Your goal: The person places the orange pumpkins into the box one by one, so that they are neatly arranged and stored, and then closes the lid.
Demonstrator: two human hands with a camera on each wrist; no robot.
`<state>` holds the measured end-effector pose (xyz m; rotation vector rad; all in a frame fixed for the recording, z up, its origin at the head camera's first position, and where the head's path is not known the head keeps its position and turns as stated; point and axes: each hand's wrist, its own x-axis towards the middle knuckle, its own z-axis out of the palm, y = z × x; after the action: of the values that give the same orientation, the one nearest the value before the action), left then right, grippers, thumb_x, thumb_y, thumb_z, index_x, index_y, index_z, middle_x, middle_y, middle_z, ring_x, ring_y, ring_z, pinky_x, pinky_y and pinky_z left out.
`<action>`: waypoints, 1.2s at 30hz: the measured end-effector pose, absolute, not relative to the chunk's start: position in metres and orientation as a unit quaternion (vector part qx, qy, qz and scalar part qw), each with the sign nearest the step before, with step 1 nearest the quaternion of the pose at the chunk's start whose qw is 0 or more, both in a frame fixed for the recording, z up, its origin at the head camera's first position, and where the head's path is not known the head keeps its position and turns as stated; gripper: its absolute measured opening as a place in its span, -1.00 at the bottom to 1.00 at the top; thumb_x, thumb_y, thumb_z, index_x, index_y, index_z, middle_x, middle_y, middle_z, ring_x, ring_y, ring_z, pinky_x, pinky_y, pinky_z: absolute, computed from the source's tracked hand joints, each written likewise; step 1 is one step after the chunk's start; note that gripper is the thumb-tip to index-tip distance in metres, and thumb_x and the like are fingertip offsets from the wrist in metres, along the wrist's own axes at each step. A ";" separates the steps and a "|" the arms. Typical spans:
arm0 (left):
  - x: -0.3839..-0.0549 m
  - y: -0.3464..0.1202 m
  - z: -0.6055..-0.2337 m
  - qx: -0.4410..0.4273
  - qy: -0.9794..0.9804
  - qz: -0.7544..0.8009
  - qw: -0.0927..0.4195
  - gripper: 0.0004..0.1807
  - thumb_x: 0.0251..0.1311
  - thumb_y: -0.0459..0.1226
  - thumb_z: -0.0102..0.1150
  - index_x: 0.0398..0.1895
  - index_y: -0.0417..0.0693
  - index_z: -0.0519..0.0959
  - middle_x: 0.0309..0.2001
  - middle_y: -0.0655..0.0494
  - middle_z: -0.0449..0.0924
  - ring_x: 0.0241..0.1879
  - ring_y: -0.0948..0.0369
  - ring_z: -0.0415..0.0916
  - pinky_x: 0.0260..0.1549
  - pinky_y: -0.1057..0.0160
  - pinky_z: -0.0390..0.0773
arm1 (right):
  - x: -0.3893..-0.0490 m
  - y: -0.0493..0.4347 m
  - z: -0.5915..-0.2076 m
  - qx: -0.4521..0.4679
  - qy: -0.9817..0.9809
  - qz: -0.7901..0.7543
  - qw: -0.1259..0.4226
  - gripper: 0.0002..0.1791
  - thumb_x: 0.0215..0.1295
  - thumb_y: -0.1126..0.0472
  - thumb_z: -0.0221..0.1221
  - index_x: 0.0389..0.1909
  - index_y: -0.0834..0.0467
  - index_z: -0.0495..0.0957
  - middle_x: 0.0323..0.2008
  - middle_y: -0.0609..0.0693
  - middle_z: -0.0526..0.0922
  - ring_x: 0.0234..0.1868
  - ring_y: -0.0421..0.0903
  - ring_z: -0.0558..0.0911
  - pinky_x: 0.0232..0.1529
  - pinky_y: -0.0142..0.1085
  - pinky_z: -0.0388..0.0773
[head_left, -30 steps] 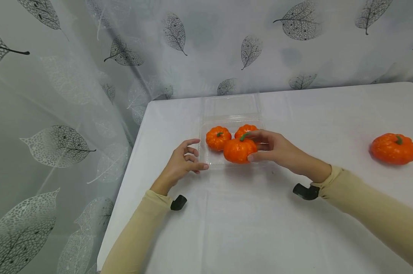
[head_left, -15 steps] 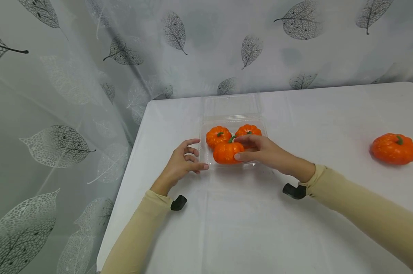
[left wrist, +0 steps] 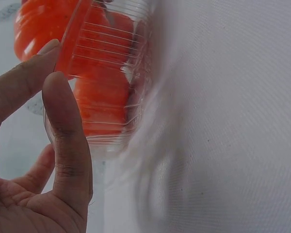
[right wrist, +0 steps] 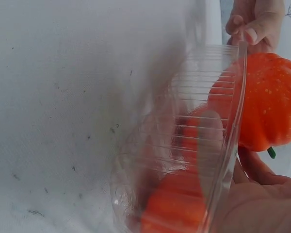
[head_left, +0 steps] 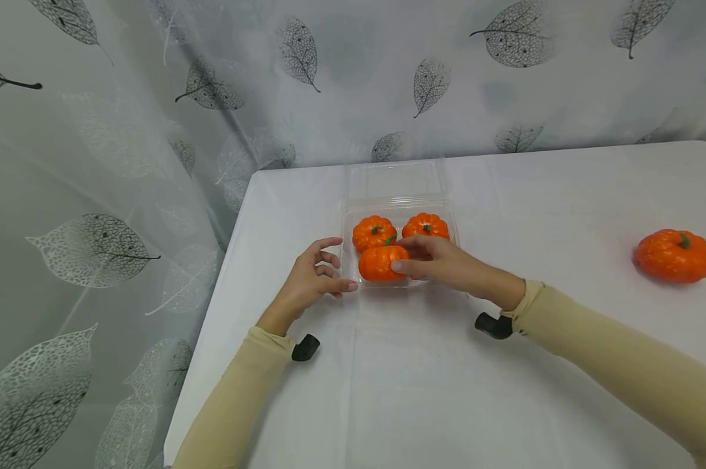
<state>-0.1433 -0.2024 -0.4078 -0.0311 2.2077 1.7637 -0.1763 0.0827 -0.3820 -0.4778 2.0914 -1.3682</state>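
Observation:
My right hand holds a small orange toy pumpkin with a green stem, thumb in front and fingers behind. This pumpkin is tilted at the front of an open clear plastic container; in the right wrist view, the held pumpkin stands partly above the rim. Behind it, inside the container, sit a left pumpkin and a right pumpkin. At the container's front left corner my left hand grips the edge, with the thumb and forefinger at the rim in the left wrist view.
Another, wider orange pumpkin lies far right on the white-covered table. The container's clear lid is folded back towards the table's rear edge. A leaf-patterned curtain hangs behind and to the left.
My right hand has moved left and slightly down with its pumpkin, which now tilts at the container's front left. The rear right pumpkin shows more fully. My left hand stays put.

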 end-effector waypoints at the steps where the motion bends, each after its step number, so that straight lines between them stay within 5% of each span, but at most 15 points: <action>1: -0.143 -0.202 -0.408 -0.010 0.771 0.617 0.157 -0.02 -0.06 -0.41 0.60 0.47 0.02 0.29 -0.08 -0.11 0.37 -0.38 0.05 0.56 -0.35 0.10 0.74 | -0.176 0.082 -0.382 -0.180 0.789 -0.509 0.292 -0.26 0.40 -0.11 0.25 0.42 0.23 0.32 0.22 0.13 0.54 0.10 0.02 0.59 0.12 -0.15 0.61; 24: -0.142 -0.204 -0.409 0.004 0.774 0.615 0.152 -0.01 -0.06 -0.42 0.60 0.48 -0.01 0.28 -0.08 -0.10 0.38 -0.37 0.06 0.57 -0.35 0.09 0.74 | -0.174 0.073 -0.380 -0.195 0.856 -0.399 0.265 -0.12 0.39 -0.32 0.14 0.47 0.24 0.29 0.37 0.18 0.41 0.32 0.15 0.44 0.31 0.09 0.41; 36: -0.142 -0.204 -0.409 0.005 0.773 0.617 0.151 -0.02 -0.06 -0.42 0.59 0.47 -0.02 0.29 -0.09 -0.09 0.38 -0.37 0.06 0.56 -0.36 0.08 0.74 | -0.175 0.073 -0.383 -0.193 0.856 -0.408 0.254 -0.24 0.42 -0.16 0.19 0.38 0.34 0.37 0.19 0.19 0.58 0.21 0.10 0.56 0.22 -0.02 0.52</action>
<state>-0.1424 -0.2040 -0.4089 0.0141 2.2183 1.7710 -0.1746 0.0733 -0.3830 -0.5247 2.3244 -1.1079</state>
